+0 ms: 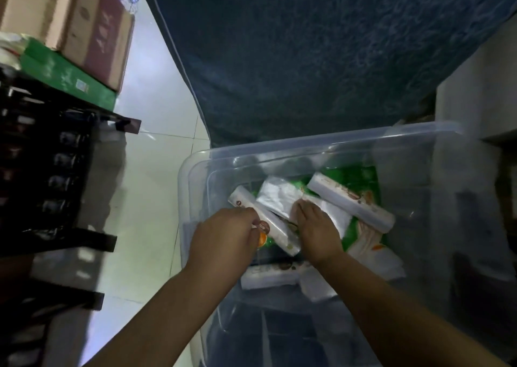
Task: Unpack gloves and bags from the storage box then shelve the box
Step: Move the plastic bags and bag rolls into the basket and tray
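The clear plastic storage box (307,144) fills the lower right of the frame, with white and green packets inside. The left hand (226,235) curls its fingers round a long white rolled packet (275,232). The right hand (316,226) lies on a translucent white packet (333,214); whether it grips this packet cannot be told.

support: pale tiled floor (156,109) | on it: black rack (42,170), blue mattress (307,58), clear storage box (335,142)

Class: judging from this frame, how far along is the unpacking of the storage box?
Done: nothing evident; no packs lie outside. In hand: left hand grips a white pack, right hand lies on a clear pack, inside the storage box. Left: long white roll, green packs, then shelving.
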### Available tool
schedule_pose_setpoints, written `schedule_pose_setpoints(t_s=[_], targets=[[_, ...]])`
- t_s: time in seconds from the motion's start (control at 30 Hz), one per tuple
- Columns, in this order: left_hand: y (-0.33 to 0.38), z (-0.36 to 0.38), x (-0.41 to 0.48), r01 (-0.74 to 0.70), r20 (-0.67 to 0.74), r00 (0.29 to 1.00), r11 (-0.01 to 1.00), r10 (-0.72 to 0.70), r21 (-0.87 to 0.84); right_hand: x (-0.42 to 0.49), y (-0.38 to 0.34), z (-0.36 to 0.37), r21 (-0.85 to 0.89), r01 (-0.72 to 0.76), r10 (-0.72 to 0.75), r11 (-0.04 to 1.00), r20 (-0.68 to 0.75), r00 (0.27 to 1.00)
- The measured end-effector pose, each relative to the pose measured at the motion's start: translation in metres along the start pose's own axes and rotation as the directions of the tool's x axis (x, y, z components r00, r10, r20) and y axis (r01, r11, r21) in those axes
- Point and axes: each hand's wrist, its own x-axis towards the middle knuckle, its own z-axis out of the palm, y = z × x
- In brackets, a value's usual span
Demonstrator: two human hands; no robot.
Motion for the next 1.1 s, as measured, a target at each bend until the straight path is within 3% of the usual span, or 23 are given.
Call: schedule_pose_setpoints(t_s=[0.2, 0.4, 0.5, 0.6, 0.67, 0.7, 0.77, 0.83, 0.9, 0.93, 1.0, 1.03, 1.1], targets=[[0.007, 0.023, 0.002, 0.041, 0.068, 0.997, 0.999, -0.040, -0.010, 0.008, 0.013, -0.001, -0.168, -0.017, 0.000, 0.986, -0.105, 0.994], [0.018, 0.032, -0.001, 0.123, 0.119, 0.987, 0.987, -0.110, -0.104, 0.009, 0.022, -0.024, -0.090, -0.089, 0.064, 0.992, -0.249, 0.966], [0.027, 0.033, 0.000, 0.189, 0.182, 0.970, 0.968, -0.159, -0.163, 0.003, 0.028, -0.045, 0.223, -0.241, 0.281, 0.945, -0.168, 0.945], [0.035, 0.032, 0.001, 0.308, 0.247, 0.938, 0.910, -0.243, -0.276, -0.014, 0.033, -0.064, 0.639, -0.363, 0.346, 0.678, 0.157, 0.925], [0.043, 0.030, 0.003, 0.432, 0.309, 0.896, 0.780, -0.318, -0.452, -0.032, 0.030, -0.080, 0.802, -0.379, 0.312, 0.461, 0.253, 0.916], [0.048, 0.028, 0.003, 0.498, 0.372, 0.865, 0.662, -0.337, -0.560, -0.040, 0.029, -0.088, 0.846, -0.381, 0.279, 0.372, 0.289, 0.916], [0.059, 0.025, 0.004, 0.584, 0.502, 0.810, 0.335, -0.303, -0.739, -0.053, 0.026, -0.103, 0.888, -0.392, 0.177, 0.241, 0.357, 0.917], [0.070, 0.021, 0.004, 0.580, 0.543, 0.795, 0.079, -0.269, -0.811, -0.061, 0.024, -0.117, 0.909, -0.389, 0.079, 0.150, 0.381, 0.921], [0.076, 0.018, 0.006, 0.517, 0.498, 0.819, -0.009, -0.285, -0.856, -0.064, 0.024, -0.127, 0.931, -0.340, 0.015, 0.134, 0.341, 0.940], [0.077, 0.016, 0.007, 0.480, 0.450, 0.837, 0.022, -0.312, -0.877, -0.065, 0.025, -0.128, 0.944, -0.306, 0.013, 0.124, 0.307, 0.952], [0.073, 0.010, 0.008, 0.403, 0.324, 0.870, 0.161, -0.371, -0.901, -0.064, 0.031, -0.123, 0.950, -0.250, 0.075, 0.185, 0.240, 0.968], [0.070, 0.006, 0.008, 0.371, 0.260, 0.879, 0.231, -0.400, -0.899, -0.064, 0.037, -0.116, 0.910, -0.227, 0.119, 0.347, 0.197, 0.973], [0.062, -0.003, 0.007, 0.315, 0.145, 0.889, 0.351, -0.434, -0.882, -0.065, 0.053, -0.094, 0.570, -0.170, 0.100, 0.804, 0.152, 0.983]])
